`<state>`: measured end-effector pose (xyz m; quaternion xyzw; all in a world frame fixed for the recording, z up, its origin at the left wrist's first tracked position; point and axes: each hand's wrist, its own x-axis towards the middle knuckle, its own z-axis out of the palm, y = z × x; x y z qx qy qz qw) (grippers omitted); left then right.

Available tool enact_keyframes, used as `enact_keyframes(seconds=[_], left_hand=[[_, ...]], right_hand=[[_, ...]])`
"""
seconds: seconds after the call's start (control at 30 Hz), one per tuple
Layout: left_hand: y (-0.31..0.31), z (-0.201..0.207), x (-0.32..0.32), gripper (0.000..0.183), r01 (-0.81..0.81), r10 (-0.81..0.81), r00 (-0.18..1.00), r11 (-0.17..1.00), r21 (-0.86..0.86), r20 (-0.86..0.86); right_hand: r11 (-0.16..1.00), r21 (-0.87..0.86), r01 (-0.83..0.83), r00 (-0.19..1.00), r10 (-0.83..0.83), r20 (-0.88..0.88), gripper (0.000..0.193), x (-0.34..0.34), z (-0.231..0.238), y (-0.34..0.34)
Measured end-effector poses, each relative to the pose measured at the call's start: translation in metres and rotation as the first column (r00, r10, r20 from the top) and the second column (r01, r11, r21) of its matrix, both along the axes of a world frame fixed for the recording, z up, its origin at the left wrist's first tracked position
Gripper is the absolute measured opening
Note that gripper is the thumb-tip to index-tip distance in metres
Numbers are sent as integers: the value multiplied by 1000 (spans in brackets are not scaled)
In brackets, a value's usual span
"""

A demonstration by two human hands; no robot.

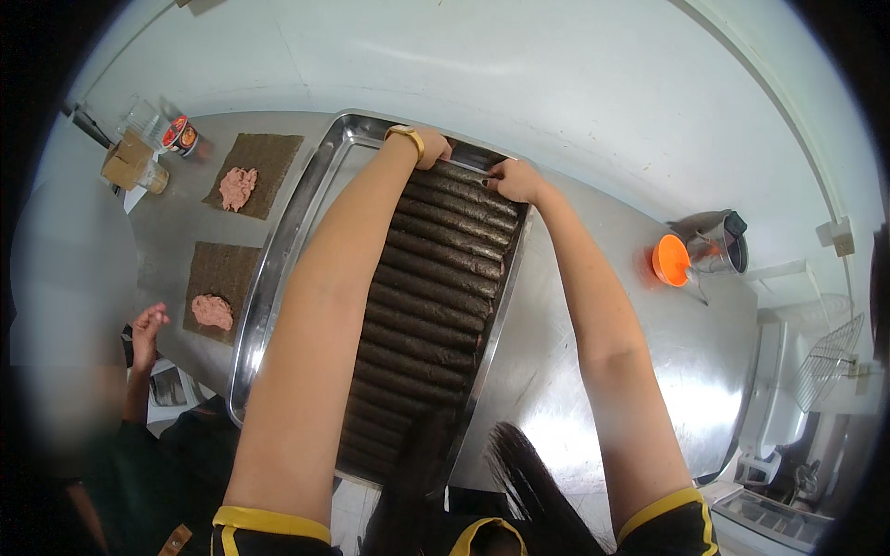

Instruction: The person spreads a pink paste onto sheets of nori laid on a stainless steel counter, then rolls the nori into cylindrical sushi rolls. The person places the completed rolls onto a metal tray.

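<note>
A long metal tray [341, 135] lies across the table, with several dark seaweed rolls [431, 283] packed side by side in it. Both my arms reach to its far end. There my left hand [432, 148], with a yellow band on the wrist, is closed at the left end of the farthest seaweed roll [464, 174]. At that roll's right end my right hand [515, 182] pinches with curled fingers, close to the tray's right wall. My left forearm covers part of the tray, and dark hair hides some of the near rolls.
Left of the tray lie two seaweed sheets [271, 153] with mounds of pink paste [238, 188]. A co-worker's hand [148, 329] is near them. A tub [181, 136] and small cardboard box [128, 159] stand back left. An orange bowl [669, 259] and metal pot [721, 246] stand right.
</note>
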<state>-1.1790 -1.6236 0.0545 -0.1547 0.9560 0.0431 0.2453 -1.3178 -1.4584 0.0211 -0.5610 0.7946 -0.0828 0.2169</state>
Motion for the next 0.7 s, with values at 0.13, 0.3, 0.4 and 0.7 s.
enact_keyframes(seconds=[0.13,0.3,0.4,0.7], left_hand=[[3,5,6,55,-25,25,999,1000,-10,26],[8,13,4,56,-22,23,999,1000,-21,49],[11,16,4,57,-39,42,996,998,-41,76],[16,14,3,57,-41,55,991,993,-114,120]], right_hand=[[994,104,-44,980,63,-189,37,12,13,1],[989,129,-65,932,107,-348,46,17,14,10],[984,142,-110,868,165,-469,48,23,22,12],[993,96,-72,898,106,-426,48,20,9,16]])
